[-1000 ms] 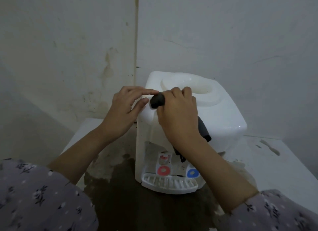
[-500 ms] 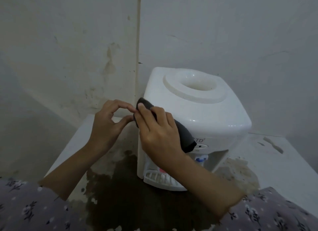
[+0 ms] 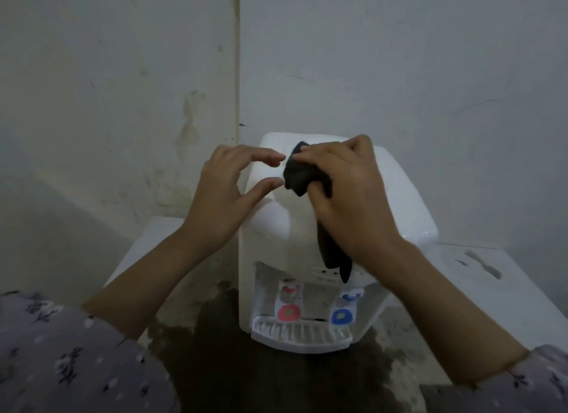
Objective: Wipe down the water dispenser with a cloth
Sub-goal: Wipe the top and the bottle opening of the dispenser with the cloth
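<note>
White desk [image 3: 479, 289] in wall corner, dark stain [image 3: 246, 382] at 6 o'clock. One dispenser [image 3: 276, 228], two taps [image 3: 289, 311], one cloth [image 3: 296, 175] at its top: right grip [image 3: 347, 191] clamps cloth, left grip [image 3: 221, 197] apart at 9 o'clock.

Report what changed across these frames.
The right hand, gripping the black cloth, swept it from the top-left edge of the dispenser back up over its top. The left hand opened its pinch beside the cloth. The dispenser stayed put on the stained table.
</note>
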